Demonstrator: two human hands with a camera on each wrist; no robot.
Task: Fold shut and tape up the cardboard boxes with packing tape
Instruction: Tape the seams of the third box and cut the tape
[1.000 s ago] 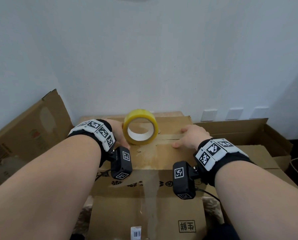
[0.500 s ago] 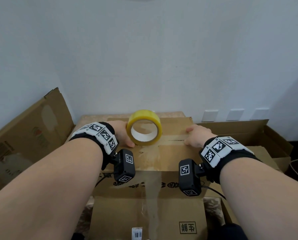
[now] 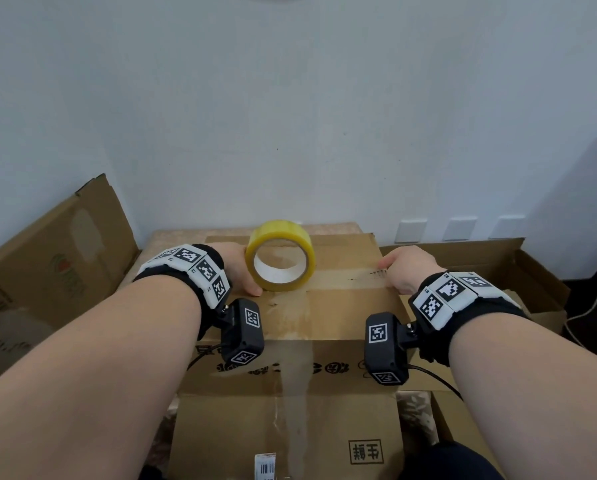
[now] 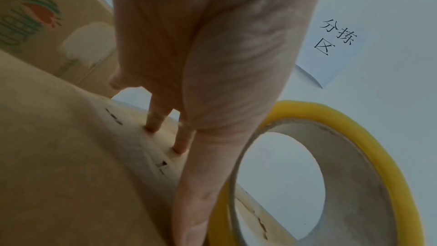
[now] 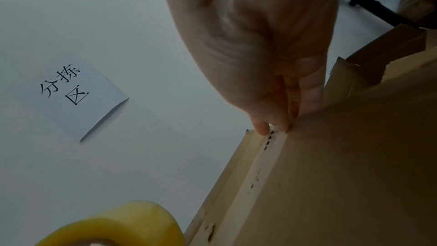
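Closed cardboard box (image 3: 342,306) sits at centre of head view, top flaps folded down, seam running L–R across the lid w/ a strip of clear tape already along it. More old tape runs down the front face toward 6 o'clock.

Yellow packing tape roll (image 3: 280,257) stands on edge on the lid, at about 12 o'clock from box centre, hole facing the camera. Left hand (image 3: 240,268) is at the roll's 9 o'clock, touching it: in the left wrist view the thumb (image 4: 201,203) lies straight along the roll's yellow rim, while two fingertips (image 4: 151,124) press down on the cardboard by the seam. Fingers look extended, not curled round the roll; no clear grip on it.

Right hand (image 3: 408,271) is at 3 o'clock from the roll, well apart from it, at the R end of the seam. Right wrist view shows fingertips (image 5: 260,128) bunched and pressing on the taped seam near the box edge; nothing held in it, as far as can be seen.

Both wrists carry marker bands + black cameras.

Other stuff: flattened cardboard sheet (image 3: 47,271) leaning at 9 o'clock; open box (image 3: 480,261) at 3 o'clock; another box (image 3: 290,438) w/ barcode label at 6 o'clock. White wall behind, w/ paper sign (image 5: 71,93) bearing printed characters.
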